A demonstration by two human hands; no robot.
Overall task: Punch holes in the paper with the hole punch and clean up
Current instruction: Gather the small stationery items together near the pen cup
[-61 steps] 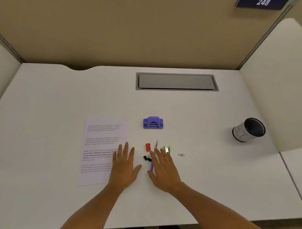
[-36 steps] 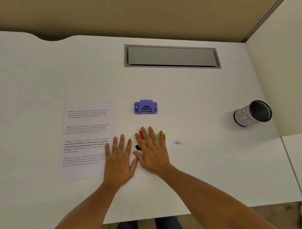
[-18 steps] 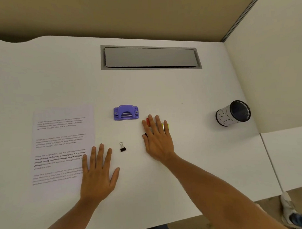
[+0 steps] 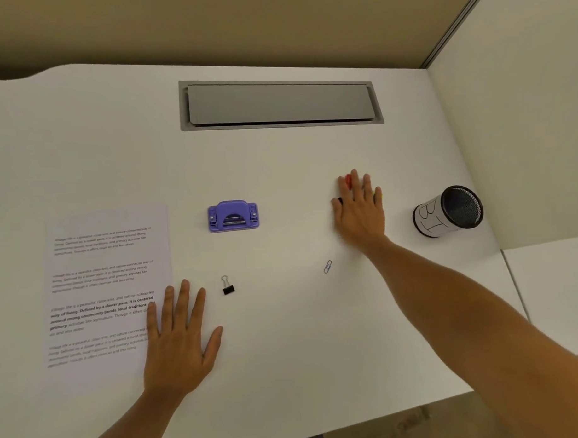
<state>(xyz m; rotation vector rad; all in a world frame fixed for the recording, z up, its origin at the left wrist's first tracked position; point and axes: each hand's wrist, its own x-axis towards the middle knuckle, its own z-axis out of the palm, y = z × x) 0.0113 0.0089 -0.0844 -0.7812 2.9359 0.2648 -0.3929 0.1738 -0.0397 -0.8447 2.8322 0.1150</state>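
Desk (image 4: 285, 333) bare between hole punch (image 4: 233, 216), binder clip (image 4: 228, 286), paperclip (image 4: 327, 267).

Evenly, softly lit; faint shadows only. Slight motion blur on right hand (image 4: 359, 209). Wide-angle bowing at edges.

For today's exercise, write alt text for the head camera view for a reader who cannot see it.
A person's right hand lies flat over small red and yellow items on a white desk, beside a tipped mesh pen cup. The left hand rests flat on the edge of a printed paper. Between them lie a purple hole punch, a binder clip and a paper clip.
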